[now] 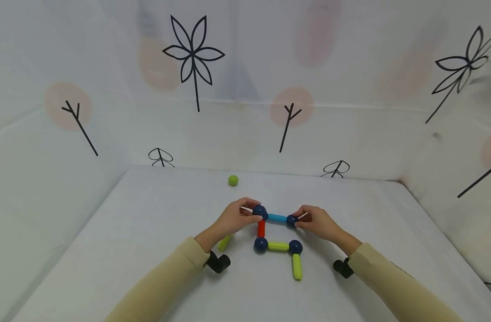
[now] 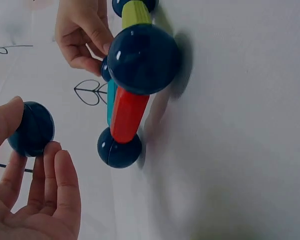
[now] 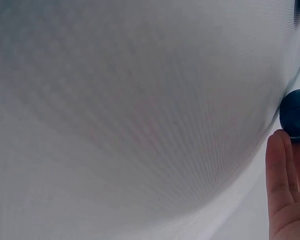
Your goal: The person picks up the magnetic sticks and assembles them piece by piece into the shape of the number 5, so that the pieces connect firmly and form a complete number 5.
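Note:
My left hand (image 1: 238, 218) pinches a loose dark blue ball (image 2: 32, 130) between thumb and fingers. In the left wrist view this ball is apart from the corner ball (image 2: 120, 148) of a ball-and-rod build; in the head view it overlaps that corner. A red rod (image 1: 261, 229) runs from the corner to a front ball (image 1: 261, 244), and a light blue rod (image 1: 276, 218) runs right to an end ball (image 1: 292, 221). My right hand (image 1: 315, 222) grips that end ball. From the front ball, a green rod (image 1: 278, 246) leads to another ball (image 1: 295, 247), where a second green rod (image 1: 296, 267) points nearer.
At the far side of the white table (image 1: 140, 232) lies a small green ball (image 1: 233, 180). A loose green rod (image 1: 225, 242) is beside my left wrist, partly hidden. Black wrist cameras (image 1: 219, 263) hang under both sleeves. Printed cloth walls (image 1: 237, 134) stand around the table.

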Available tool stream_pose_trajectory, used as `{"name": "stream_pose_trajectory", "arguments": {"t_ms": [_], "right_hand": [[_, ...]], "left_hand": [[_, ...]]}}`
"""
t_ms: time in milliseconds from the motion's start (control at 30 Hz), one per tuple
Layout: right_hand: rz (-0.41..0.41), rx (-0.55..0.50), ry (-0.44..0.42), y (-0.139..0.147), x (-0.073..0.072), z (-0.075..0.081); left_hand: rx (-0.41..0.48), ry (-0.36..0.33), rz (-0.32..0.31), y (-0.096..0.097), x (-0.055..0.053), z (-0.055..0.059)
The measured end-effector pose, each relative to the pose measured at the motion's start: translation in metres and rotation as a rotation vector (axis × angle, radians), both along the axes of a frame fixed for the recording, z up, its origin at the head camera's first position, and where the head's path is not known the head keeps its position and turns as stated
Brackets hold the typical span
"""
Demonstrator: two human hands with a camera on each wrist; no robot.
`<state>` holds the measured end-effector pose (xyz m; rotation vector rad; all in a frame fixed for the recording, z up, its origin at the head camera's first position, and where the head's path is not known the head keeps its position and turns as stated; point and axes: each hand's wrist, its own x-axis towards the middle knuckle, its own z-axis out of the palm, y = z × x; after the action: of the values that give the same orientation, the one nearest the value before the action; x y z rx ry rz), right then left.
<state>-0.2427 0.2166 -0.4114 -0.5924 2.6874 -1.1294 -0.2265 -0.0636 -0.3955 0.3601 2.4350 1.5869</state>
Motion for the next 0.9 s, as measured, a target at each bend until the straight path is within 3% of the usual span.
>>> {"name": "stream_pose_trajectory", "arguments": {"t_ms": [700, 900], "right_hand": [[0.014, 0.0, 0.035, 0.001, -0.001, -0.001], [0.019, 0.006, 0.041, 0.001, -0.002, -0.001]], "left_hand": [[-0.001, 0.054, -0.31, 0.028, 0.034, 0.001], [0.037, -0.006, -0.41, 0.036, 0.042, -0.002]]}}
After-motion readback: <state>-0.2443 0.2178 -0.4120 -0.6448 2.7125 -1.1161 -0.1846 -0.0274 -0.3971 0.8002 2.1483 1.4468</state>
